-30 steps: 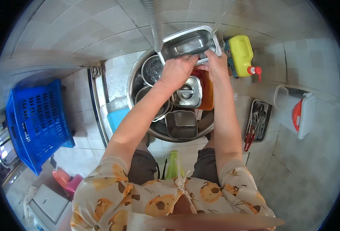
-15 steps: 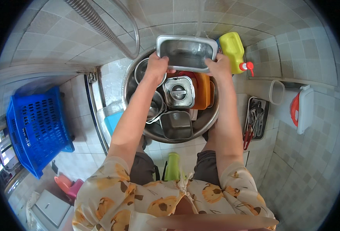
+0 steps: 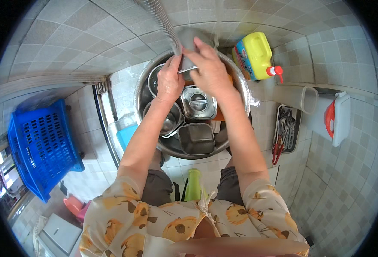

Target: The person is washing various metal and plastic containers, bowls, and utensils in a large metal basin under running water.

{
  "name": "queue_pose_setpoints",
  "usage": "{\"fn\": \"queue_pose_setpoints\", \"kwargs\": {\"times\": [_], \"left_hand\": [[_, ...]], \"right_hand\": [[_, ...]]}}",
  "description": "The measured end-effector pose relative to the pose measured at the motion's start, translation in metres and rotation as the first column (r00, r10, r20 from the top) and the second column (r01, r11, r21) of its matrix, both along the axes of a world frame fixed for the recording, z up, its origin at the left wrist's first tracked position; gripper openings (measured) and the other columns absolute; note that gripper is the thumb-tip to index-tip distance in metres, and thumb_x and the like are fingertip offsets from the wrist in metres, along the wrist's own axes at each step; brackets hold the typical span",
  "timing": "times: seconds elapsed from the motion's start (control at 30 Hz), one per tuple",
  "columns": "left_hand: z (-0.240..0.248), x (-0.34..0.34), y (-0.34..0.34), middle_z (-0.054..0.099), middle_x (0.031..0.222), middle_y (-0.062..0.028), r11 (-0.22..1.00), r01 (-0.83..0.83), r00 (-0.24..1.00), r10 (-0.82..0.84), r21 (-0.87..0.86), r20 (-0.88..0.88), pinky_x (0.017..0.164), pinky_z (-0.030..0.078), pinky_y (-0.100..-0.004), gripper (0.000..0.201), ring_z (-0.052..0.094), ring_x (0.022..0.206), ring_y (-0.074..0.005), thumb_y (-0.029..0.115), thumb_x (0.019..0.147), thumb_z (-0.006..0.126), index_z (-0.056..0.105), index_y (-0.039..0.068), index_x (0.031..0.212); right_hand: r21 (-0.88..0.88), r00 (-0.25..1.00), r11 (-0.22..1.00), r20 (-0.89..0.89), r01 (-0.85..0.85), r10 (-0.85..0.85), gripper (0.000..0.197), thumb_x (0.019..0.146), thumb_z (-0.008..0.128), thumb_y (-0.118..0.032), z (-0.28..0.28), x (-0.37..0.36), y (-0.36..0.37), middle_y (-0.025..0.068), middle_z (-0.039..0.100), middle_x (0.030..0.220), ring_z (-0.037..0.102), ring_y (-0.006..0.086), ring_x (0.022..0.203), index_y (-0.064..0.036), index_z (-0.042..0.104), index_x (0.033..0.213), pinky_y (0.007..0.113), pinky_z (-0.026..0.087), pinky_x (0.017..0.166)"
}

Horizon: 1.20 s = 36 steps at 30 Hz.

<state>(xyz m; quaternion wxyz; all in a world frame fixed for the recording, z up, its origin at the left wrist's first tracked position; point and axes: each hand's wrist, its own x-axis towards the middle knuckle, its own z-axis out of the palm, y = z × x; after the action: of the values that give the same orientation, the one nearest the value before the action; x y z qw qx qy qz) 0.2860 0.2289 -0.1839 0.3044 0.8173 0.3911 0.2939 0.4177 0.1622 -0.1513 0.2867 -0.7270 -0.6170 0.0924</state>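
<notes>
A rectangular steel pan (image 3: 193, 36), blurred and tipped up, is at the far rim of a big round metal basin (image 3: 245, 92). My left hand (image 3: 171, 81) is closed on the pan's near left edge, beside the ribbed hose. My right hand (image 3: 209, 70) lies against the pan with its fingers stretched out and apart; its fingertips are near the left hand. Under my wrists in the basin are a lidded square steel container (image 3: 198, 102), a smaller open steel container (image 3: 196, 139), a steel pot (image 3: 170, 120) and an orange item (image 3: 221, 112), partly hidden.
The ribbed metal hose (image 3: 161, 21) hangs at the far side. Right of the basin stand a yellow jug with a red pump (image 3: 257, 53) and a tray of utensils (image 3: 288, 128). A blue crate (image 3: 47, 143) is at left, and a blue-lidded box (image 3: 126, 136) sits beside the basin.
The pan has gone from level between both hands to tipped up and farther left. My right hand has left its right end and moved left, close to my left hand.
</notes>
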Motion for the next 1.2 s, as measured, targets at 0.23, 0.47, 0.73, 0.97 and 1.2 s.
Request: {"fn": "queue_pose_setpoints", "kwargs": {"times": [0.23, 0.47, 0.73, 0.97, 1.2], "left_hand": [[0.011, 0.004, -0.001, 0.058, 0.112, -0.0259, 0.963, 0.182, 0.983, -0.184, 0.196, -0.011, 0.079, 0.053, -0.0435, 0.067, 0.061, 0.092, -0.0403, -0.007, 0.068, 0.056, 0.05, 0.017, 0.131], [0.032, 0.029, 0.005, 0.027, 0.148, -0.0185, 0.872, 0.481, 0.876, -0.483, -0.094, 0.006, 0.112, 0.019, -0.0435, 0.045, 0.014, 0.141, -0.0348, 0.033, 0.092, 0.052, 0.051, 0.013, 0.132], [0.019, 0.078, 0.048, 0.05, 0.13, -0.009, 0.593, 0.559, 0.828, -0.427, -0.58, 0.362, 0.105, 0.031, -0.0358, 0.048, 0.042, 0.124, -0.0215, 0.044, 0.095, 0.044, 0.053, 0.01, 0.129], [-0.034, 0.08, 0.004, 0.062, 0.107, -0.0087, -0.03, 0.463, 0.808, 0.425, -0.886, 0.408, 0.079, 0.053, -0.0379, 0.04, 0.061, 0.095, -0.0211, 0.036, 0.094, 0.05, 0.056, 0.005, 0.118], [-0.076, 0.045, 0.001, 0.06, 0.116, -0.0123, -0.187, 0.662, 0.719, 0.434, -0.726, 0.543, 0.089, 0.05, -0.0365, 0.037, 0.06, 0.101, -0.0227, 0.024, 0.094, 0.049, 0.053, 0.004, 0.124]], "right_hand": [[-0.06, 0.892, 0.998, -0.451, -0.002, -0.025, 0.078, 0.074, 0.061, -0.008, -0.04, 0.037, -0.025, 0.0197, 0.038, 0.142, 0.038, 0.0318, 0.13, -0.0061, 0.027, 0.144, 0.036, 0.033, 0.106], [-0.097, 0.952, 0.995, -0.305, -0.019, -0.012, 0.06, 0.075, 0.056, 0.002, -0.02, 0.063, -0.033, 0.0219, 0.052, 0.125, 0.05, 0.037, 0.116, -0.0052, 0.044, 0.133, 0.041, 0.042, 0.096], [-0.181, 0.887, 0.973, -0.412, 0.146, -0.209, 0.035, 0.083, 0.053, -0.001, 0.006, 0.079, -0.043, 0.0161, 0.066, 0.097, 0.063, 0.0225, 0.089, -0.0026, 0.058, 0.118, 0.033, 0.047, 0.083], [-0.216, 0.131, 0.796, -0.929, 0.565, -0.345, 0.018, 0.076, 0.057, -0.001, -0.016, 0.075, -0.035, 0.0071, 0.063, 0.085, 0.058, 0.0134, 0.076, 0.0039, 0.063, 0.092, 0.03, 0.046, 0.068], [-0.258, 0.72, 0.848, -0.448, 0.463, -0.53, 0.035, 0.077, 0.053, -0.025, 0.02, 0.056, -0.022, 0.0264, 0.064, 0.087, 0.059, 0.044, 0.093, 0.005, 0.063, 0.092, 0.044, 0.046, 0.083]]}}
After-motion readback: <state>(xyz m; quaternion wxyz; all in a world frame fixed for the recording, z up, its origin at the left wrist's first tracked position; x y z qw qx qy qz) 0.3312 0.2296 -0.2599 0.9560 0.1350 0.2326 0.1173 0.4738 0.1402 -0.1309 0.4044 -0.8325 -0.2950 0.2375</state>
